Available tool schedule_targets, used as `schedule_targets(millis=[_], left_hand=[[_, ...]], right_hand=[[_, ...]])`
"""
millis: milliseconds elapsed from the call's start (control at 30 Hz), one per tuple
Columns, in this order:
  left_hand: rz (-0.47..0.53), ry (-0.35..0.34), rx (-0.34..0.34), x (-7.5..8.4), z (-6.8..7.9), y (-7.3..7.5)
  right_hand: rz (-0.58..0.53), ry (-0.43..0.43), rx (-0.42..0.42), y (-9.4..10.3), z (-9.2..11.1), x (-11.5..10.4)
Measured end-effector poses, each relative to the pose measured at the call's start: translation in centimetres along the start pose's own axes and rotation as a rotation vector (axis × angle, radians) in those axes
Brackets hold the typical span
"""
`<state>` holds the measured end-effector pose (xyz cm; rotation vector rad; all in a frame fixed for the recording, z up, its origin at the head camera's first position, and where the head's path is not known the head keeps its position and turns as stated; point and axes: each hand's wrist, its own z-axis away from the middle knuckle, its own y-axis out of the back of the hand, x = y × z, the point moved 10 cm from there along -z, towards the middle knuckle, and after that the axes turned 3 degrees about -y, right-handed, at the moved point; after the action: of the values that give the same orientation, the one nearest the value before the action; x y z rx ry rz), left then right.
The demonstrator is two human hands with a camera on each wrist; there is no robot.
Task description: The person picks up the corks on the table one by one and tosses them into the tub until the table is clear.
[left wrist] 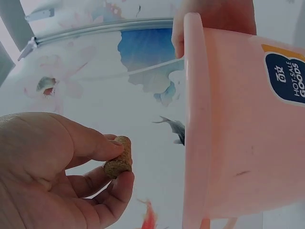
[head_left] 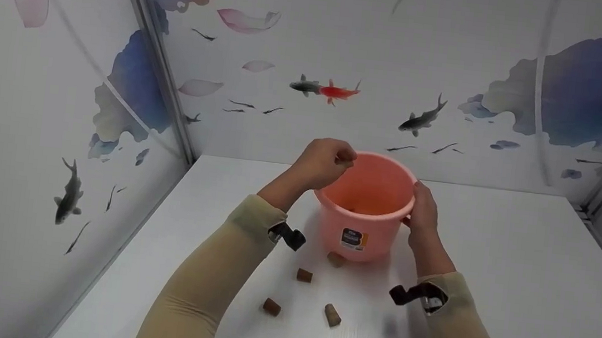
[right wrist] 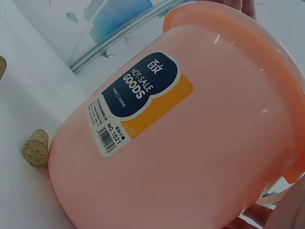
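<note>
A pink plastic bucket [head_left: 359,231] stands upright on the table, its mouth facing up. Between thumb and fingertips, my left hand [head_left: 322,163] pinches a small cork stopper [left wrist: 119,157] by the bucket's left rim; the head view does not show this cork. My right hand [head_left: 425,210] grips the bucket at its right side, thumb by the rim; part of its fingers is hidden. One cork [right wrist: 35,148] lies against the bucket's base. Something small and dark shows inside the bucket, too unclear to tell.
Nearer the front of the white table [head_left: 521,259] lie more corks: one cork [head_left: 304,276] by the bucket, another [head_left: 272,307] to the left, and one [head_left: 332,315] closest to me. Printed panels [head_left: 381,43] with fish and lotus stand behind and at the sides.
</note>
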<state>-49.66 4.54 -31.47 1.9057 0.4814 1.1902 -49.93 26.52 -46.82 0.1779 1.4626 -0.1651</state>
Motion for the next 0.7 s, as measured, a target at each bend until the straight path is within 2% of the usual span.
schedule_targets(millis=[333,700], left_hand=[[0.023,-0.057,-0.001,1.6,-1.7,-0.2],[0.051,-0.036,-0.025,1.4,-3.5,-3.1]], right_hand=[[-0.021,0.01,0.005,0.2,0.3,-0.1],[-0.042,0.011,0.003,0.1,0.2,0.0]])
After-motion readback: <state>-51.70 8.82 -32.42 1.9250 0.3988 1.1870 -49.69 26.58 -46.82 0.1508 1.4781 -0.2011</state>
